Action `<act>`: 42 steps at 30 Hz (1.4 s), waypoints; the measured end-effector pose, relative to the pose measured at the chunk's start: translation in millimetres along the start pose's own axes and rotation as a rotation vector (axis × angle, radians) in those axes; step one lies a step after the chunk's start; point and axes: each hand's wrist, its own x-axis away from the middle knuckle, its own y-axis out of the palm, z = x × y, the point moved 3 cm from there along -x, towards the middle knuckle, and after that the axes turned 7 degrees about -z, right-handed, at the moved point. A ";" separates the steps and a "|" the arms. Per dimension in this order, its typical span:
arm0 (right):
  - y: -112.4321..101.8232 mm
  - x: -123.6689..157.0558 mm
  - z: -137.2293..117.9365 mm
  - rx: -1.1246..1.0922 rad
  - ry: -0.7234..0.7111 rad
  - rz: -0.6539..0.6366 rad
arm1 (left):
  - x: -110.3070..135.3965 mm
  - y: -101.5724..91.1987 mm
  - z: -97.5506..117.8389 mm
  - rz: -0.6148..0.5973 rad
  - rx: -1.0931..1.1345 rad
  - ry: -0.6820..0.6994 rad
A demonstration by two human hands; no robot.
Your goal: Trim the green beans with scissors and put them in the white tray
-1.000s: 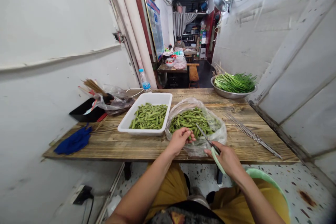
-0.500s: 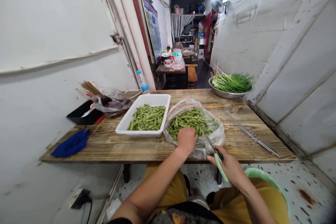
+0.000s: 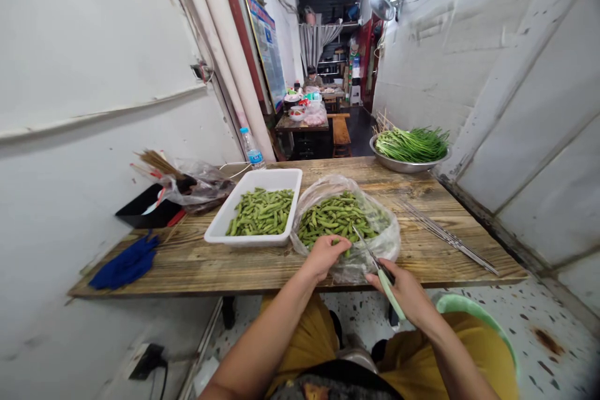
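Observation:
My left hand [image 3: 327, 256] is pinched over the near edge of a clear plastic bag [image 3: 391, 244], with a green soybean pod [image 3: 345, 252] between its fingertips. Green-handled scissors [image 3: 390, 295] are in my right hand [image 3: 407, 290], their blades pointing up and left over the bag, close to my left fingers. Inside the bag lies a heap of soybean pods [image 3: 337, 215]. Left of it stands a white plastic tray [image 3: 216, 228] that holds more pods [image 3: 262, 212].
At the table's [image 3: 187, 275] left are a blue glove [image 3: 125, 262], a black box [image 3: 150, 209] and a bag of sticks [image 3: 201, 184]. A water bottle [image 3: 254, 151] stands behind the tray. Metal skewers [image 3: 450, 237] and a bowl of green stalks [image 3: 412, 167] are right. A person [image 3: 312, 78] sits far back.
My left hand has come up out of the pile and turned, now showing a pod at its fingertips. The scissors have shifted slightly left, and the view has swung a little.

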 end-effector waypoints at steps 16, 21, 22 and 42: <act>2.8 -4.7 -3.4 -0.042 -0.130 -0.050 | 2.7 1.3 2.5 -0.059 0.098 0.026; 5.9 -3.6 0.0 -0.047 -0.121 -0.046 | 1.1 0.8 3.3 -0.139 0.399 -0.011; 6.2 -2.2 -1.0 -0.069 -0.129 -0.049 | 1.2 0.9 3.9 -0.144 0.443 -0.010; 16.2 -2.8 11.1 -0.201 -0.092 0.026 | 2.7 -9.0 -3.1 -0.010 0.686 -0.012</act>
